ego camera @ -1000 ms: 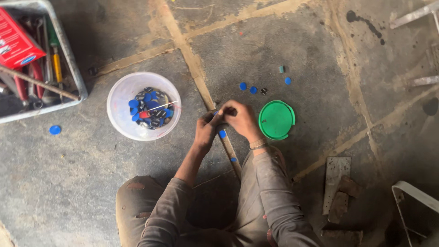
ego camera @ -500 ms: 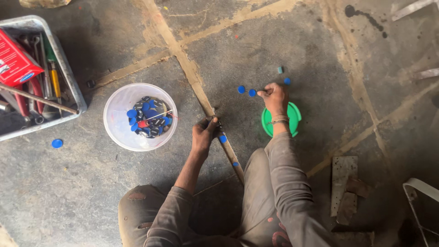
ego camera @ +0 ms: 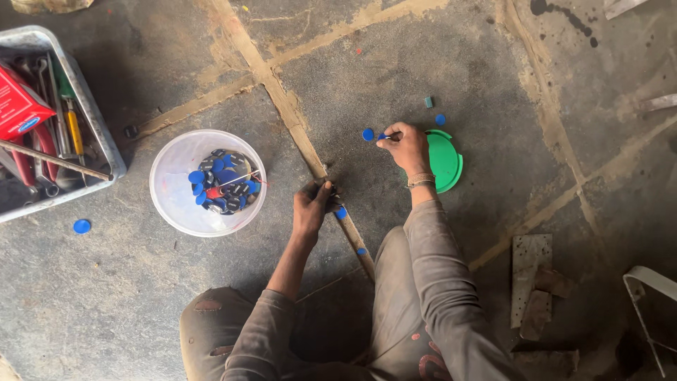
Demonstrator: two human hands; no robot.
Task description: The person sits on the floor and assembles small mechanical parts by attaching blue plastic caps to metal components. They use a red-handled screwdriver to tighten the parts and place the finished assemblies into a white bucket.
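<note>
The round translucent plastic tub (ego camera: 176,183) looks smooth and faintly glossy. The rough grey concrete floor (ego camera: 458,56) is matt. The round green plastic lid (ego camera: 446,161) is smooth.

Rough grey concrete floor (ego camera: 451,63) is crossed by sandy seams. A grey tool tray (ego camera: 99,134) sits at ten o'clock. Rusty metal scraps (ego camera: 536,282) lie at four o'clock.

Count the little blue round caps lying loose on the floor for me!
5 for sure: far left, one by the left hand, one on the seam, two near the right hand. More may hide under hands.
</note>
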